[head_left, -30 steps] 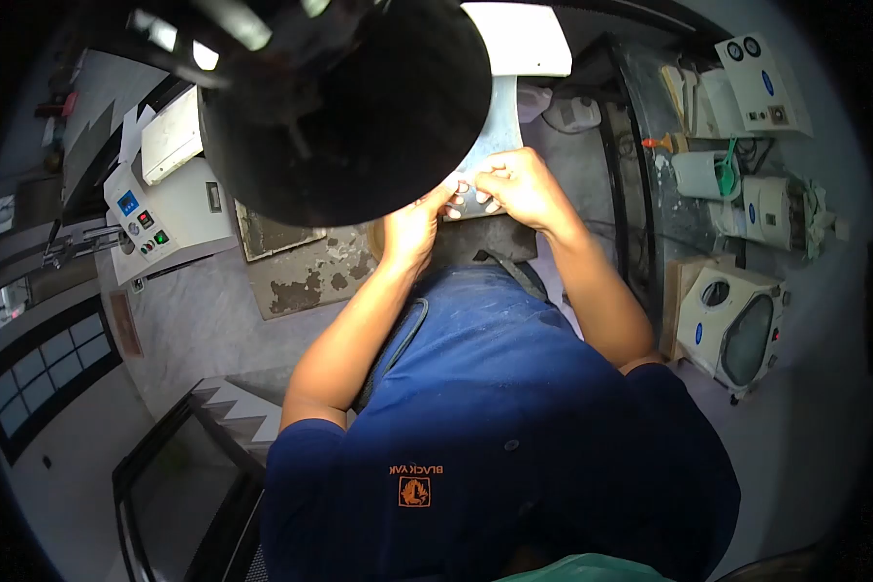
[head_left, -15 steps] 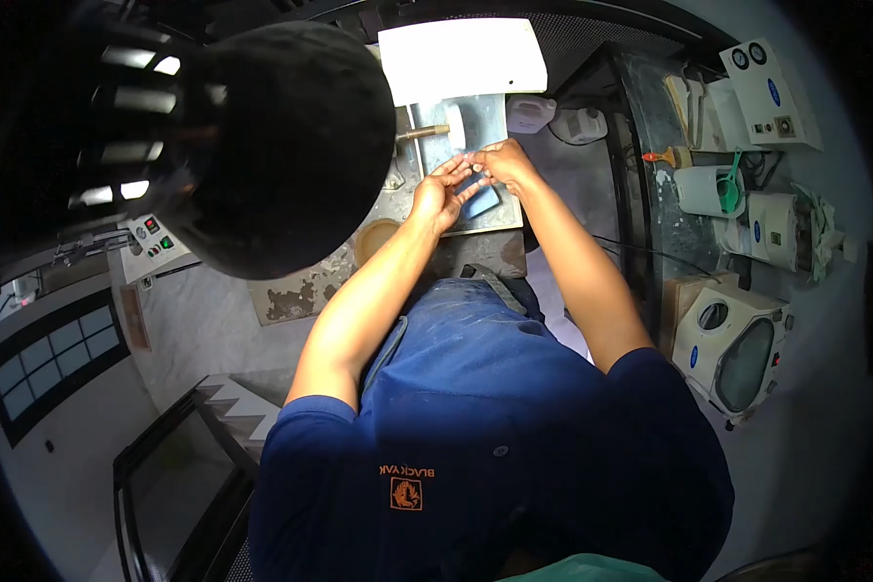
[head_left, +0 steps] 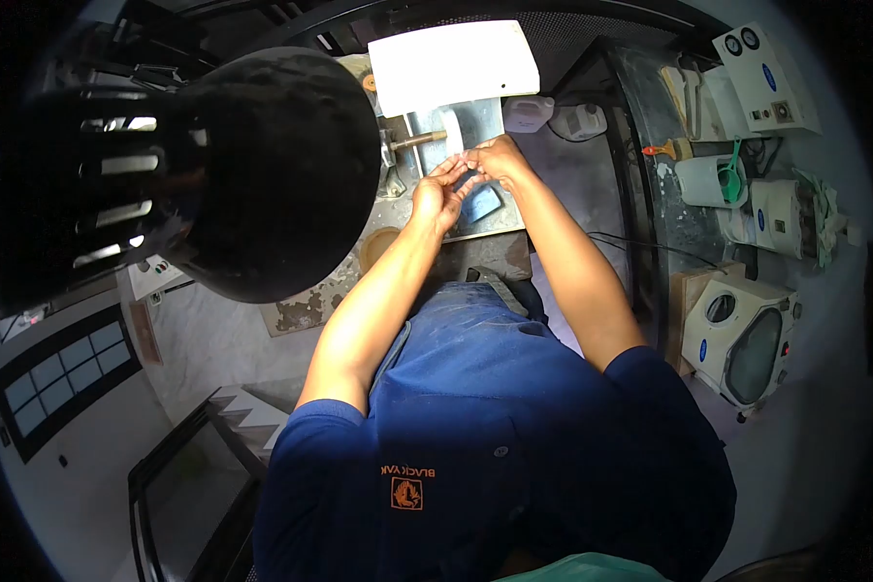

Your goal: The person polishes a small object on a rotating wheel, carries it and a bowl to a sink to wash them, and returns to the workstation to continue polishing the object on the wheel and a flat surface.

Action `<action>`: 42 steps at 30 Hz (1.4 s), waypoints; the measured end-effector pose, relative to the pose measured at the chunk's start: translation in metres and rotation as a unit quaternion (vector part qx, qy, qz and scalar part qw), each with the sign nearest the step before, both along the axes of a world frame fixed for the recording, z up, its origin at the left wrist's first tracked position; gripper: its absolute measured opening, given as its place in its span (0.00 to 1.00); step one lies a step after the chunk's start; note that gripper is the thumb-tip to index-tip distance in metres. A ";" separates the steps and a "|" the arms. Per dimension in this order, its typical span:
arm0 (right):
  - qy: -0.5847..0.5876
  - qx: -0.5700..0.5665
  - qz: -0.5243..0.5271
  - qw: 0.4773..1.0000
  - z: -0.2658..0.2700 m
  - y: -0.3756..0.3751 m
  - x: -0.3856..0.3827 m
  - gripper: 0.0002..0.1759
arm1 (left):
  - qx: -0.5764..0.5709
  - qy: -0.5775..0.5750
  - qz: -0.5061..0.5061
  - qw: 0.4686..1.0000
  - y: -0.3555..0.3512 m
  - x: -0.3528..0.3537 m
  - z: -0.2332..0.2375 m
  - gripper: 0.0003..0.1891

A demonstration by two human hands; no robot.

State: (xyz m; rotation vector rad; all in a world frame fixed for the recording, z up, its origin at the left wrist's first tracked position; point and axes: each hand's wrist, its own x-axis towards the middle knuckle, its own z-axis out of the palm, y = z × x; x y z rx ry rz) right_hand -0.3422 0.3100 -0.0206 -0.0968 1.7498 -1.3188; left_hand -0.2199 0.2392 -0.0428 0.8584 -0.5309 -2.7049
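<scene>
In our right hand [head_left: 498,160], the fingers narrow on a tiny pinkish piece [head_left: 464,157]; we cannot tell whether our left hand [head_left: 436,198], touching just beside, grips it too. Beyond sits the white wheel [head_left: 454,132] on its shaft [head_left: 422,140]; nearer us, a blue block [head_left: 481,204] lies in the tray [head_left: 490,118].

This looks to me like a small workshop, perhaps a lab for fine bench work. Just beyond the left hand [head_left: 435,202] and right hand [head_left: 500,158], a white wheel [head_left: 454,131] sits on a metal spindle [head_left: 420,140] under a pale hood [head_left: 453,68]. A big black lamp [head_left: 286,175] looms to their left; well off right stand a twin-gauge machine [head_left: 768,85], a brush [head_left: 673,150] and a boxy windowed unit [head_left: 744,339].
</scene>
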 end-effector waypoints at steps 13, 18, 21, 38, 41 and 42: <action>-0.002 0.039 0.043 0.998 0.009 -0.003 -0.007 0.09 | -0.003 -0.016 -0.005 1.000 -0.001 0.004 0.003 0.22; 0.000 0.009 0.049 0.999 0.009 -0.002 -0.009 0.09 | 0.004 -0.019 -0.004 1.000 0.000 0.001 0.007 0.21; 0.000 0.023 0.050 0.998 0.007 0.000 -0.010 0.09 | 0.018 -0.019 0.007 1.000 0.001 0.001 0.004 0.20; 0.112 0.063 0.175 0.976 0.017 -0.007 -0.022 0.09 | 0.054 -0.020 0.008 0.998 -0.003 -0.002 -0.005 0.17; 0.113 0.076 0.178 0.975 0.009 -0.009 -0.024 0.09 | 0.058 -0.015 0.008 0.998 -0.001 -0.001 -0.006 0.18; 0.113 0.076 0.177 0.975 0.011 -0.009 -0.024 0.09 | 0.055 -0.012 0.007 0.998 -0.001 -0.001 -0.007 0.18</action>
